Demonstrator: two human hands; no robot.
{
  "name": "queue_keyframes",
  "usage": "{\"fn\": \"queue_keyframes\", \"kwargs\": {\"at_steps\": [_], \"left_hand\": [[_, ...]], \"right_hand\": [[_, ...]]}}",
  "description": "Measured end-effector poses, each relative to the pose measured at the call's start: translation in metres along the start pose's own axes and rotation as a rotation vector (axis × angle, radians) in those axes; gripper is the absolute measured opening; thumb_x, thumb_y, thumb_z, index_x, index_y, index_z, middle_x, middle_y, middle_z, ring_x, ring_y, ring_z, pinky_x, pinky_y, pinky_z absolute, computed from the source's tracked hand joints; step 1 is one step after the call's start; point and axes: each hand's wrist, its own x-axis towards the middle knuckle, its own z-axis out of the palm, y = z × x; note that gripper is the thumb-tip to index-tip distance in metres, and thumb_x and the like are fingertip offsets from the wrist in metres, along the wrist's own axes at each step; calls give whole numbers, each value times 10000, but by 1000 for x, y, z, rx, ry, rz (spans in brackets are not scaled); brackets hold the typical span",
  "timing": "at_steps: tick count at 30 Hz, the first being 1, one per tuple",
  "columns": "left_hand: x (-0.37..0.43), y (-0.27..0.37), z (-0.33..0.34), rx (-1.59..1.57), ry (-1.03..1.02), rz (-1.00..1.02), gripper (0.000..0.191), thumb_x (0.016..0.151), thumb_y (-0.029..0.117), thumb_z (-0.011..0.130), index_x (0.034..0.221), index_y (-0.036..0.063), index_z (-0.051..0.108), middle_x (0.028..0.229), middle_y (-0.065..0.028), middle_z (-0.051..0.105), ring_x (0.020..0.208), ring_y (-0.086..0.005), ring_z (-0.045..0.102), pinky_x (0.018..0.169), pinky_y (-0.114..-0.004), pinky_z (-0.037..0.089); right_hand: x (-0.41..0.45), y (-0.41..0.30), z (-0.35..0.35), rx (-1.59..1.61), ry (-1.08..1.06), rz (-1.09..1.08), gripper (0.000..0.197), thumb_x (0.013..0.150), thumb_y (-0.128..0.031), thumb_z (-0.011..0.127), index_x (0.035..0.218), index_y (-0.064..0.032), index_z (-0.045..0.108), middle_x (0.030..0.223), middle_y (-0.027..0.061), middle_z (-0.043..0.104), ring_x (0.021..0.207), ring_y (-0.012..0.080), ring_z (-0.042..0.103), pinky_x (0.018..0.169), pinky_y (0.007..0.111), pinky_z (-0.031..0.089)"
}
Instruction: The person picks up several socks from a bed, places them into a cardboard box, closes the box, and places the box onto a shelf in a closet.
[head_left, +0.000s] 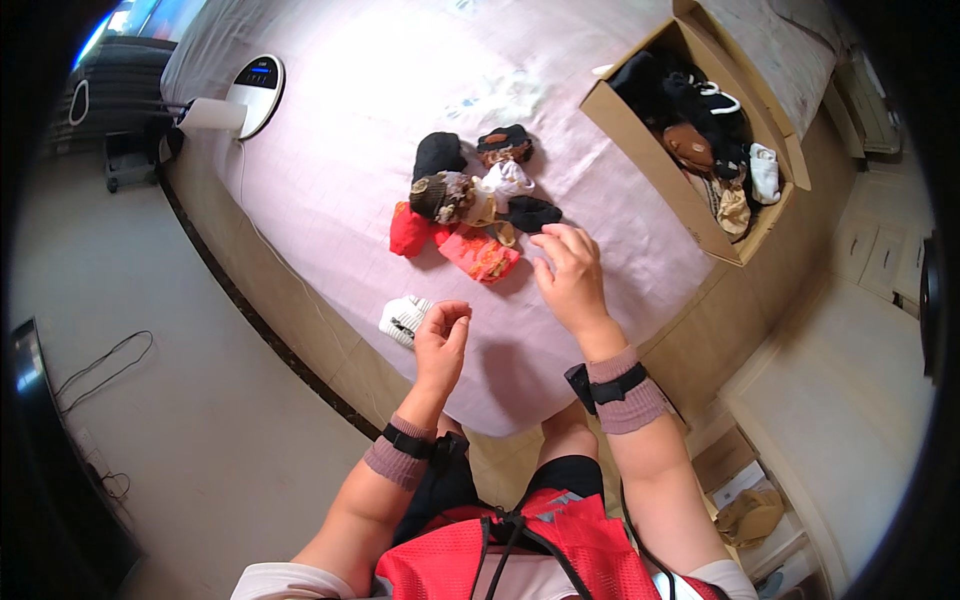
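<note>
My left hand (441, 337), fingers curled and holding nothing that I can see, is just right of a white-and-grey striped rolled sock bundle (403, 319). My right hand (571, 277) hovers with bent, spread fingers just below a black folded sock (534, 214) and holds nothing. Beyond the hands lies a pile of folded textiles, apparently socks: a red bundle (409, 229), a coral patterned one (478, 253), a brown knitted one (430, 196), a white one (508, 180), a black one (438, 155) and a black-and-brown one (505, 142).
At the upper right of the pink-sheeted bed (615, 195) stands an open cardboard box (652, 161) with dark, brown and white textiles. A white round-based device (256, 97) with a lit display stands at the upper left, its cable (274, 244) trailing down along the bed's side.
</note>
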Motion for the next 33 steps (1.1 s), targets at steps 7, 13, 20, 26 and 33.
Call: {"fn": "queue_keyframes", "kwargs": {"at_steps": [7,13,20,26,33], "left_hand": [[4,-7,-52,578,405,388,255,798,39,656,1050,54,630,1106,-117,571,1053,-264,540,932,-365,437],[5,-33,-76,731,427,242,558,767,112,724,1276,38,510,1320,-195,449,1205,-336,467,1024,-407,390],[13,-53,-89,550,299,20,666,692,154,821,1224,-8,455,1200,-168,501,1113,-287,511,963,-381,433],[10,-29,-65,483,173,-72,573,677,130,832,1039,42,397,963,-80,504,869,-190,520,768,-335,485],[-1,-25,-8,341,-30,-1,559,709,107,823,1042,65,376,958,-45,447,875,-136,462,731,-288,465]], "right_hand": [[-5,-45,44,-58,-103,37,502,692,-99,770,1158,-70,585,1129,100,572,1079,308,523,949,437,410],[-9,-51,67,-180,-125,94,672,674,-141,792,1276,-67,503,1137,123,554,1095,329,508,984,456,388],[-26,-40,76,-231,-39,97,372,736,-98,643,1100,-85,564,930,94,609,913,298,561,822,446,419],[-36,-32,49,-17,16,166,172,744,-42,590,905,-91,553,827,98,614,844,313,581,767,451,427],[-30,-27,-23,228,153,186,229,781,18,570,970,-101,621,840,113,588,744,337,608,625,433,493]]}}
